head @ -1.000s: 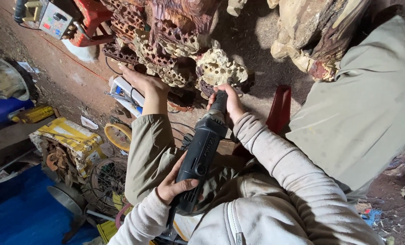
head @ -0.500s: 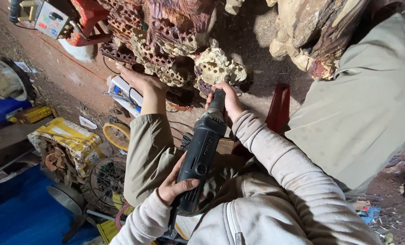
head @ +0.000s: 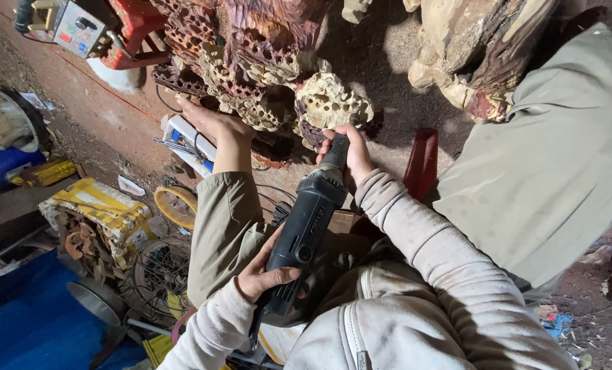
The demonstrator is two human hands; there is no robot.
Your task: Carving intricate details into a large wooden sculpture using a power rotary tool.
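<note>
Left hand: the left hand (head: pixel 268 274), low in the view, is clamped round the rear body of the grinder (head: pixel 304 229), thumb on top, fingers under.
Right hand: the right hand (head: pixel 347 154) is wrapped tight on the grinder's narrow front neck, just below the carving (head: pixel 278 75).
Grinder: a long black power tool, tilted from lower left up to upper right; its tip, hidden behind the fingers, meets the pale pitted lobe at the carving's lower edge.
Carving: a large wood piece, reddish and pale, full of honeycomb-like holes, filling the top middle.
Third hand: another hand (head: pixel 213 127) with an olive sleeve (head: pixel 220 233) rests against the carving's lower left side; whose it is cannot be told.
Own sleeves: pale grey, dusty, running up from the bottom edge.
Olive cloth: a broad olive garment (head: pixel 553 157) covers the right side.
Floor: bare earth (head: pixel 93 116), littered.
Left clutter: a yellow bundle (head: pixel 100 209), a yellow ring (head: pixel 177 205), a blue sheet (head: pixel 25 322), a blue can (head: pixel 1 168).
Top left: a grey switch box (head: pixel 76 27) beside a red frame (head: pixel 134 31).
Red block: a red piece (head: pixel 421 164) stands just right of the right hand.
</note>
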